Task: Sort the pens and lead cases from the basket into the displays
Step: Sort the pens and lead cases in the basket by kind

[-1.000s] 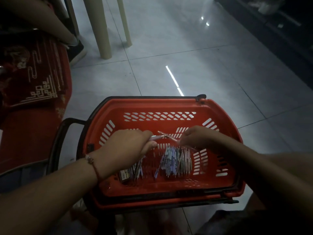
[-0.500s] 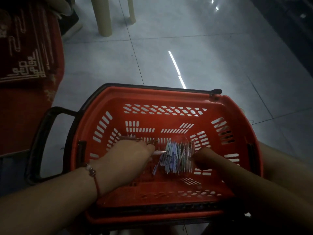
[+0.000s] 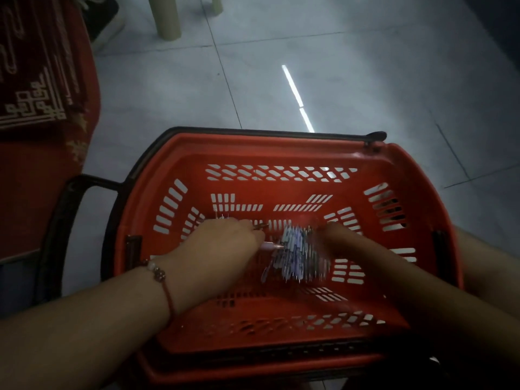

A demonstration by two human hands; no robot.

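Still gathering: left hand [image 3: 222, 243] grips a pale pen [image 3: 270, 245] in the red basket [image 3: 281, 153]; right hand [image 3: 342, 239] blurred at the pen pile [image 3: 295, 257], grip unclear. Next: lift toward displays.

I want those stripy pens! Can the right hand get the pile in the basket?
Probably yes. The right hand is already down inside the basket, right beside the pile of pens, with nothing between them.

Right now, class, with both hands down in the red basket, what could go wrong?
1. The left hand already holds thin pens; reaching for more could let some slip.
2. The pens lie over the basket floor's slots, so one could poke through.
3. The right hand is blurred in dim light, so mis-sorting seems possible.
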